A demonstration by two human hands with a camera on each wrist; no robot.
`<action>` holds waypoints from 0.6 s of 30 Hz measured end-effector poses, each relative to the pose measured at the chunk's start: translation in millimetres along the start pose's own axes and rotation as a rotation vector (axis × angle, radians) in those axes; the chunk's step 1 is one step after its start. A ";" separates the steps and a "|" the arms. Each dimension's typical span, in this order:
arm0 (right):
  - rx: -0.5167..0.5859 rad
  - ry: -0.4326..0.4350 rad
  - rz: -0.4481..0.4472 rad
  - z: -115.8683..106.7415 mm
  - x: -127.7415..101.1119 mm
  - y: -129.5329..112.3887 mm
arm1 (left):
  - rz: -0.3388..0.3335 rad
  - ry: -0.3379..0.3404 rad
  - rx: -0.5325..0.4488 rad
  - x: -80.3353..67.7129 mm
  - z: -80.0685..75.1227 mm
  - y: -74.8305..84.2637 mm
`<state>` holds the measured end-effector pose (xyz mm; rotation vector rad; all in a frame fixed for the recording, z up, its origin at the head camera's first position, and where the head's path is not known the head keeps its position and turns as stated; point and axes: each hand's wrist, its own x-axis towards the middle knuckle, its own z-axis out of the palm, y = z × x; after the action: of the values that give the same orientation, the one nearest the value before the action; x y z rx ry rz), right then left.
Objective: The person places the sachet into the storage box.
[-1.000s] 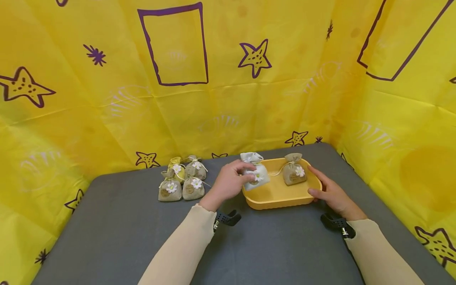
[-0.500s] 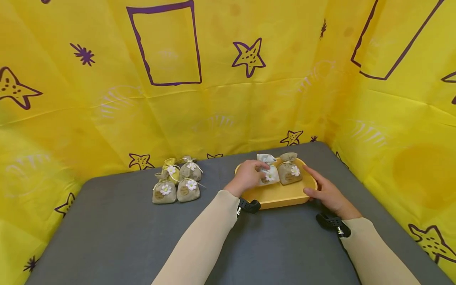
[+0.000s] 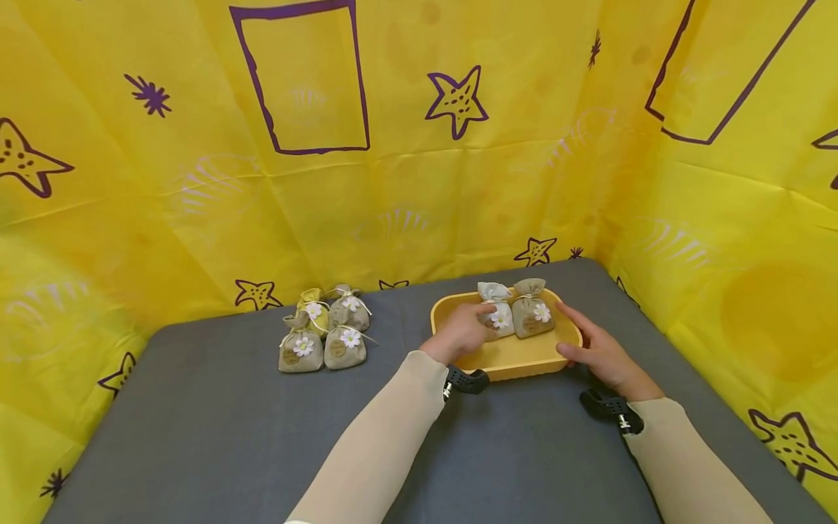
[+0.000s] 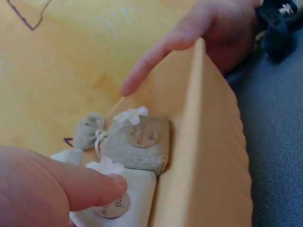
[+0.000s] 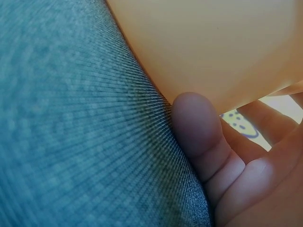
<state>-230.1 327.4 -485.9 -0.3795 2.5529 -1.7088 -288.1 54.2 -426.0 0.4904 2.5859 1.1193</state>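
My left hand reaches over the left side of the yellow tray and holds a small white drawstring pouch with a white flower on it. In the left wrist view its thumb lies across the pouch's front, over the round tag; the other fingers are hidden. Beside the white pouch, inside the tray, stands a beige pouch with a flower and a round tag. My right hand grips the tray's right end. Its thumb presses the outer wall in the right wrist view.
Several tied pouches stand grouped on the grey table left of the tray, among them a yellow pouch at the back and a beige pouch in front. A yellow cloth with purple drawings hangs behind and at the sides.
My left hand has moved right and lowered the white pouch from above the tray's left edge into the tray, beside the beige pouch. The right hand has kept its grip on the tray.
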 end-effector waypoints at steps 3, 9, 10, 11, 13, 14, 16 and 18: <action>-0.003 0.001 0.007 0.0 0.1 -0.7 | 0.011 -0.009 -0.023 2.7 4.4 -0.5; -0.008 0.009 0.017 -0.7 0.8 -2.6 | -0.011 -0.001 -0.046 5.7 9.1 -1.4; -0.009 0.010 0.018 -0.9 0.8 -2.9 | -0.016 0.001 -0.053 5.9 9.5 -1.5; -0.007 0.009 0.019 -0.8 0.7 -3.5 | -0.025 0.000 -0.065 5.7 9.7 -1.2; -0.009 0.009 0.020 -0.8 0.5 -3.9 | -0.034 -0.004 -0.086 5.5 9.7 -0.8; -0.009 0.009 0.020 -0.6 0.4 -4.3 | -0.038 -0.008 -0.094 5.2 9.5 -0.4; -0.011 0.006 0.019 -0.6 -0.1 -4.4 | -0.043 -0.021 -0.111 3.8 8.8 0.9; -0.012 0.006 0.020 -0.6 -0.2 -4.0 | -0.047 -0.036 -0.126 1.3 7.4 3.5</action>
<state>-229.3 326.5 -482.0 -0.3491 2.5631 -1.6913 -285.7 61.7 -428.4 0.4144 2.4641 1.2364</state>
